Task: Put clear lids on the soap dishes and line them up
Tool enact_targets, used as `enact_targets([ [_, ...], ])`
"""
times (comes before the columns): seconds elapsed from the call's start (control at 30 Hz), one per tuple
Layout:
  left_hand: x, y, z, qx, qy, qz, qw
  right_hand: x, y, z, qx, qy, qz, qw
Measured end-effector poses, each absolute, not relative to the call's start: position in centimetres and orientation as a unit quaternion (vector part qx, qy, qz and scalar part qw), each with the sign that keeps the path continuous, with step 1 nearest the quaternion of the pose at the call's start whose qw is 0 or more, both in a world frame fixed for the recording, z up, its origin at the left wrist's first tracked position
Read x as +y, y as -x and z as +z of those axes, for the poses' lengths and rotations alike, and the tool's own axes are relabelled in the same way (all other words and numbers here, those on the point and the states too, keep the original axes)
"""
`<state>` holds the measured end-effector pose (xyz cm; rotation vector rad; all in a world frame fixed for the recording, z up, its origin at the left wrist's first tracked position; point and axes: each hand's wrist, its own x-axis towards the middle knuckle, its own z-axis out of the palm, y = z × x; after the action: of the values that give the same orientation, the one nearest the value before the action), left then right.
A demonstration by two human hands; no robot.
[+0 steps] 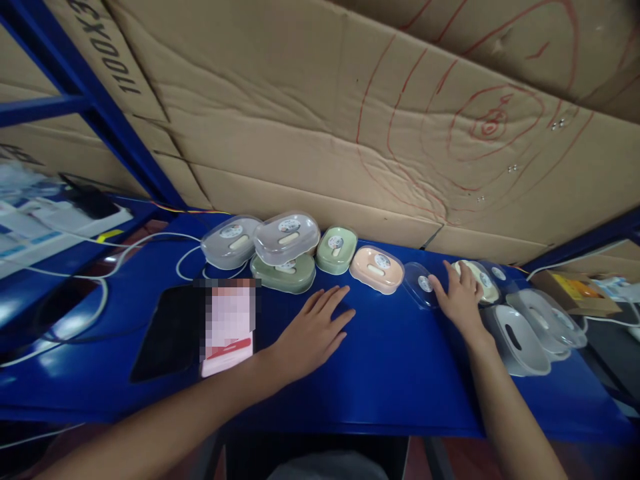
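Note:
My left hand [313, 333] is low over the blue tabletop with its fingers spread and nothing in it. Beyond its fingertips are a peach lidded box [376, 270] and a green lidded box [337, 251]. My right hand [461, 297] reaches to the back right, fingers apart. Its fingertips overlap a cream lidded box [487, 285]; whether they press on it I cannot tell. The thumb is at the edge of a loose clear lid [419, 283]. Right of that wrist, a grey open container [517, 347] with a dark slot lies on its side.
At the back left are a stacked grey lidded box [287, 240], another grey box [225, 248] and a darker green box [283, 275]. A black tablet [165, 333] and a pink card [227, 363] lie left. Cardboard [280, 133] walls the back. White cables [145, 237] cross the left side.

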<state>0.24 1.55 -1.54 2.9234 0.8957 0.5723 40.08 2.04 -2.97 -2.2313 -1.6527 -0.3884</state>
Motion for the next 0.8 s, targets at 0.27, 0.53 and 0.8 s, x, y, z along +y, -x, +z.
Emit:
enact_targets([
  [0.27, 1.2, -0.2, -1.5, 0.283, -0.941, 0.183, 0.033, 2.1, -40.8, -2.0, -0.555, 0.801, -0.13, 0.183],
  [0.53, 1.3, -0.3, -1.7, 0.277, -0.946, 0.169, 0.022, 2.2, -42.5, -2.3, -0.545, 0.808, -0.126, 0.182],
  [0.8, 1.2, -0.3, -1.9, 0.27, -0.946, 0.177, 0.029, 1.9, -42.0, -2.6, -0.524, 0.839, -0.091, 0.116],
])
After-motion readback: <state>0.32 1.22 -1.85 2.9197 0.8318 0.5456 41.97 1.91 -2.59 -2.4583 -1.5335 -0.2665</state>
